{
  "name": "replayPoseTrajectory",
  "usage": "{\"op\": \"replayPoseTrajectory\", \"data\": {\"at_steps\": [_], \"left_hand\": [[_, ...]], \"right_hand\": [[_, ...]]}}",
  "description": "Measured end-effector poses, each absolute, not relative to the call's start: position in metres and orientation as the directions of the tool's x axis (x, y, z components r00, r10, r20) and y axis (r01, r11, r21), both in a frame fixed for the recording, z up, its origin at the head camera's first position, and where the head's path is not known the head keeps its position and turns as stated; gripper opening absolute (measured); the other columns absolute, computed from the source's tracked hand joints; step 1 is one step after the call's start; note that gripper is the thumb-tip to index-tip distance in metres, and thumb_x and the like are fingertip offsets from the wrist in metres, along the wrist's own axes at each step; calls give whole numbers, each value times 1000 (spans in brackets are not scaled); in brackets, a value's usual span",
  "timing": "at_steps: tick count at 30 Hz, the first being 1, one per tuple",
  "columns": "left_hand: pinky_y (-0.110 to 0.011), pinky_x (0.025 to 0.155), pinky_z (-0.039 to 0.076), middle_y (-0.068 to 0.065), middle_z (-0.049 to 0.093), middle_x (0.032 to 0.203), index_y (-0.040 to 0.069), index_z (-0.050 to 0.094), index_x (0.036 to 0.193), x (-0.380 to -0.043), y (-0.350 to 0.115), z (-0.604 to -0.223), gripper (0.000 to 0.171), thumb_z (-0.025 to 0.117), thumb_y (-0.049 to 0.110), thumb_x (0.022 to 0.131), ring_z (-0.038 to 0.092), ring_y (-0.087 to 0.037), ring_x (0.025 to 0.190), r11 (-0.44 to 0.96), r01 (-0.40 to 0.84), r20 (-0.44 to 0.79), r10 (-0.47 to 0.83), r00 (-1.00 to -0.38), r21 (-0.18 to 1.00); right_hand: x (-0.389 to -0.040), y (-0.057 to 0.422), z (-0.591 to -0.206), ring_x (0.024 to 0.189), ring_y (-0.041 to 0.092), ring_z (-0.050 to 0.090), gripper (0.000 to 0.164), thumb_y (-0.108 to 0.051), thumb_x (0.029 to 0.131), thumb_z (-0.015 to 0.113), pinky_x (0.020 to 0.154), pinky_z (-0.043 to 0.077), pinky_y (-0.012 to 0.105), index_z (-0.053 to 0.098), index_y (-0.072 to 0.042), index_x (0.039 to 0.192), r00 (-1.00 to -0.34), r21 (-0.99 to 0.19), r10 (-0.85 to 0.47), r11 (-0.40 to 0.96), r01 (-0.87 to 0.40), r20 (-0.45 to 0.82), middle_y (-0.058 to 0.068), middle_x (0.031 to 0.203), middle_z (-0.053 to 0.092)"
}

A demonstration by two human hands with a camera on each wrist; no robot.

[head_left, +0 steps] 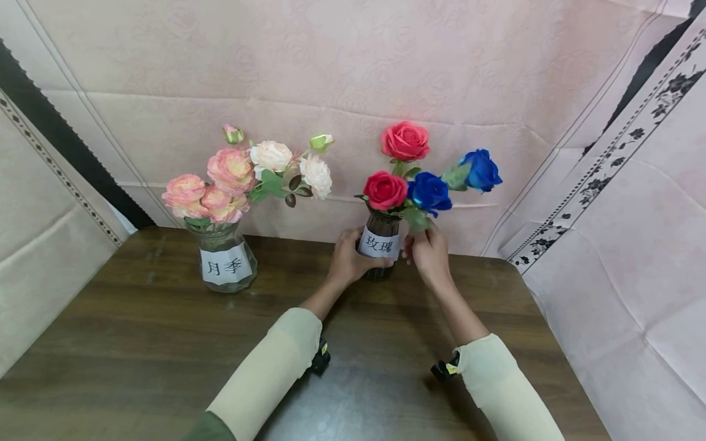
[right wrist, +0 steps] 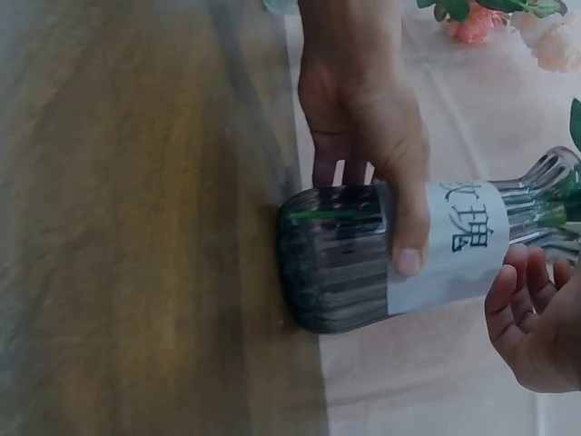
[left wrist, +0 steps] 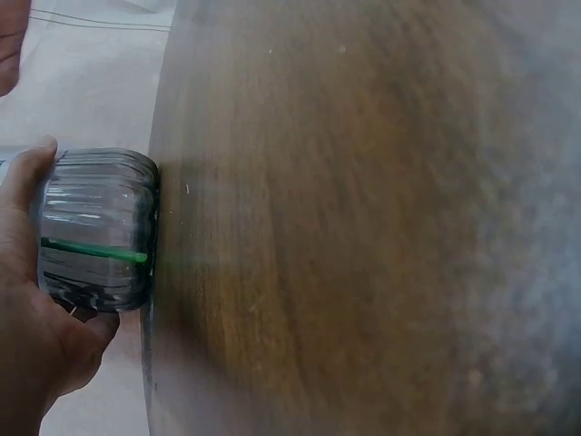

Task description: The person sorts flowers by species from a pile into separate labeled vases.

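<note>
A dark ribbed glass vase (right wrist: 349, 304) with a white paper label (head_left: 379, 244) stands near the table's back edge. My left hand (head_left: 352, 260) grips it, thumb across the front below the label, other fingers around the far side. It holds two red roses (head_left: 405, 141) and two blue roses (head_left: 428, 192); the outer blue rose (head_left: 481, 170) leans right. A green stem (left wrist: 95, 251) shows through its glass. My right hand (head_left: 431, 254) is at the right of the neck, fingers curled, fingertips pinching at a green leaf (head_left: 415, 218) under the nearer blue rose. Its index finger and thumb are out of the right wrist view.
Left of the hands, a clear glass vase (head_left: 242, 277) with a white label holds pink flowers (head_left: 231, 170) and cream flowers (head_left: 316, 176). A pale cloth backdrop (head_left: 331, 55) hangs right behind the dark wooden table (head_left: 165, 343).
</note>
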State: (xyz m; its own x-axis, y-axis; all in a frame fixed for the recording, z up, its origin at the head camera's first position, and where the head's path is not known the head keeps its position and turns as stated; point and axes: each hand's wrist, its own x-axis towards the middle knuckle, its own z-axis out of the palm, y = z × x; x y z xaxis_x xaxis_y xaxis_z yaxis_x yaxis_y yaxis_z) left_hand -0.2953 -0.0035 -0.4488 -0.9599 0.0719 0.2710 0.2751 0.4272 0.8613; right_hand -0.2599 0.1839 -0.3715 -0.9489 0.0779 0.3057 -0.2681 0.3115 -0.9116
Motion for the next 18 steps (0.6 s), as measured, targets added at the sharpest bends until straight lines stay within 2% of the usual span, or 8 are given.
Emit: {"op": "replayPoseTrajectory", "data": {"at_steps": [4, 7, 10, 18], "left_hand": [[-56, 124, 49, -12, 62, 154, 14, 59, 162, -294, -5, -451, 100, 106, 43, 78, 57, -33, 143, 439, 245, 236, 78, -969, 864], [-56, 125, 48, -14, 56, 157, 15, 52, 167, -293, -6, -453, 107, 106, 43, 79, 55, -35, 145, 446, 232, 216, 88, -973, 865], [-57, 126, 48, -15, 53, 159, 14, 48, 169, -293, -8, -453, 110, 105, 42, 80, 54, -36, 145, 443, 234, 214, 95, -972, 865], [-58, 129, 46, -18, 47, 166, 13, 41, 173, -292, -15, -450, 116, 104, 43, 81, 52, -39, 152, 459, 213, 187, 102, -977, 863]], "right_hand": [[-256, 190, -379, 56, 18, 62, 44, -31, 122, 41, 51, 57, 35, 60, -4, 94, -963, -921, 75, 319, -223, 259, 6, 77, 65], [-253, 194, -384, 56, 15, 61, 46, -33, 122, 43, 50, 55, 29, 61, -3, 92, -969, -924, 74, 326, -199, 235, 7, 77, 66], [-252, 196, -386, 56, 19, 63, 48, -32, 122, 44, 50, 55, 28, 62, -1, 90, -974, -926, 66, 329, -185, 218, 10, 78, 67], [-247, 203, -388, 62, 17, 65, 50, -40, 122, 45, 55, 57, 27, 65, 3, 104, -988, -934, 71, 342, -102, 134, 8, 83, 69]]}}
